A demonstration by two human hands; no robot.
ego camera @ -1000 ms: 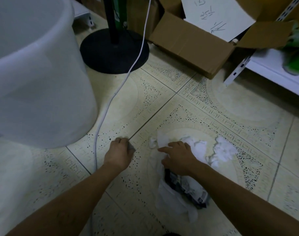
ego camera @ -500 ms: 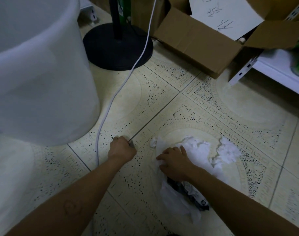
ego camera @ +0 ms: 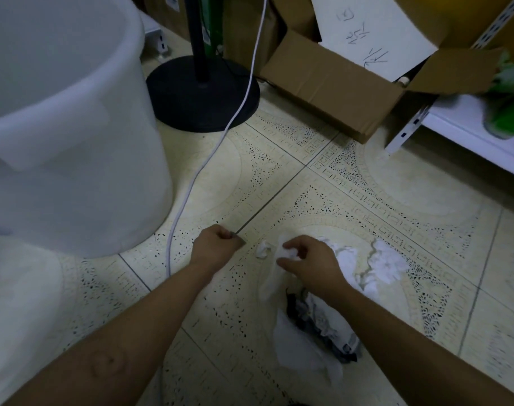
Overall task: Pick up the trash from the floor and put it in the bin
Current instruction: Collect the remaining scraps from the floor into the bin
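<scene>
- Head view: your right hand (ego camera: 311,266) pinches a white crumpled tissue (ego camera: 289,253) at the floor, grip closed on it, not yet lifted.
- Your left hand (ego camera: 216,249) rests fisted on the tile; you cannot tell whether it holds anything.
- More trash lies around: a small wad (ego camera: 263,249), torn paper (ego camera: 387,263), a dark wrapper (ego camera: 323,323).
- The bin (ego camera: 74,159) stands near, to the left; nearly everything is left to do.

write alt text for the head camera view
A person's right hand pinches crumpled white tissue from a pile of trash on the tiled floor, while the left hand rests fisted beside a white bin.
</scene>
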